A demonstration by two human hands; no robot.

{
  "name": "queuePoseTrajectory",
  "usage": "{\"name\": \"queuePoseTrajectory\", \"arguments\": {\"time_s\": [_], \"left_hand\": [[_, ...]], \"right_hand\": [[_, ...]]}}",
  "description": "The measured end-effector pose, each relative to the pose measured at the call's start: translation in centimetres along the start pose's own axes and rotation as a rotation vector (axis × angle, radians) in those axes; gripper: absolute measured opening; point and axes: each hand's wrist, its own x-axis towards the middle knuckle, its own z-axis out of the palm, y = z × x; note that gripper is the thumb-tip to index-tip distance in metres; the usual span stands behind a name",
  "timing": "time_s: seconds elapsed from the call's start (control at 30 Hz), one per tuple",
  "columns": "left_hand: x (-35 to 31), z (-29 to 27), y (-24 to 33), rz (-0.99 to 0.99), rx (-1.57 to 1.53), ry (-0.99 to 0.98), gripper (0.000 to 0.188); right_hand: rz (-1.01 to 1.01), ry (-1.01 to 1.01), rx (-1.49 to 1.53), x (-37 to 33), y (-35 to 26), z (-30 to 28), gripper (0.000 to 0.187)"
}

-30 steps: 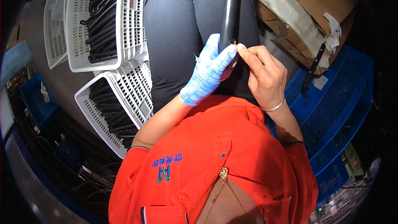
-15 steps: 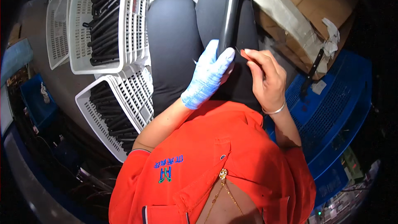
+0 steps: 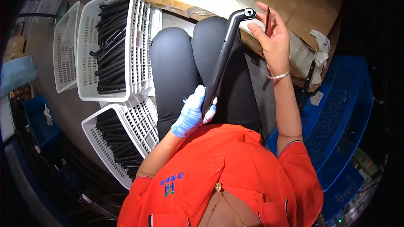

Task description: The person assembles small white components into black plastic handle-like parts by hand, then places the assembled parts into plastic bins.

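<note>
My left hand [image 3: 191, 111], in a light-blue knitted glove with pale fingertips, is closed around the lower end of a glossy black tube [image 3: 221, 56]. The tube slants up and right across my lap, and its upper end bends over to a round fitting with a hole, facing right. Beside that fitting is my bare right hand [image 3: 273, 38], wearing a bracelet. Between its thumb and fingers is a slim red tool [image 3: 267, 23] with a dark, narrow edge, held upright and slightly apart from the fitting. Whether it has a blade cannot be told.
At my left stand white plastic baskets [image 3: 103, 96] filled with black tubes [image 3: 111, 46]. Ahead lies an open cardboard box [image 3: 299, 4] with white lining. A blue crate [image 3: 336, 113] is at my right, with a black-handled knife [image 3: 310, 73] by the box's corner.
The tube has come nearer to me and tilted, bringing its bent end into view. My right hand with the red tool has moved up and away, from the tube's near end to its far end.
</note>
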Motion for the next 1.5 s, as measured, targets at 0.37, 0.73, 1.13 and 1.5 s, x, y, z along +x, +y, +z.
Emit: {"name": "queuePoseTrajectory", "arguments": {"time_s": [0.37, 0.73, 1.13, 1.5], "left_hand": [[-0.5, 0.2, -0.7, 0.036, -0.003, -0.308, 0.049], [2.1, 2.9, 3.6, 0.357, -0.031, -0.19, 0.052], [5.4, 3.1, 6.4, 0.502, 0.209, -0.006, 0.034], [7.2, 2.1, 6.3, 0.567, 0.204, 0.008, 0.023]], "right_hand": [[0.066, -0.137, -0.013, -0.5, 0.4, 0.5, 0.027], [0.023, -0.222, 0.048, -3.1, 1.3, 2.2, 0.032], [0.261, -0.406, 0.023, -2.7, 1.2, 2.2, 0.013], [-0.258, -0.34, -0.704, -3.2, -0.7, 1.2, 0.013]]}}
